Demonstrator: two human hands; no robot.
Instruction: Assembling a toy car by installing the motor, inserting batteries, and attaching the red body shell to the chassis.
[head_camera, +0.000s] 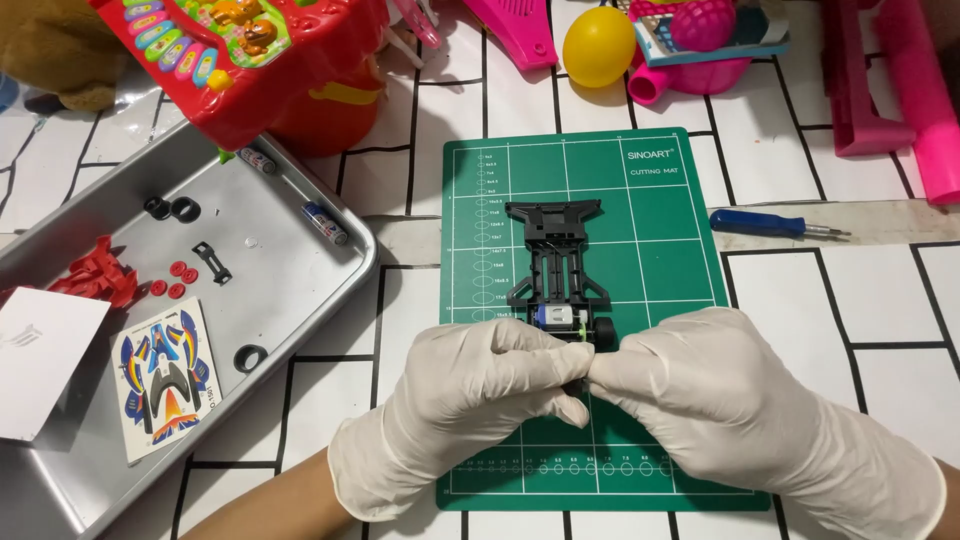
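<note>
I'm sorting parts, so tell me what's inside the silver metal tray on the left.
The silver metal tray holds red plastic parts, small black rubber tyres, two batteries, a colourful sticker sheet and white paper. The red toy covers its far corner.

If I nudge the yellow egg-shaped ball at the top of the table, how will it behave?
The yellow ball looks smooth and rounded, so it would probably roll. Its glossy plastic look suggests it is light and perhaps hollow. The pink toys beside it might stop it rolling right.
</note>
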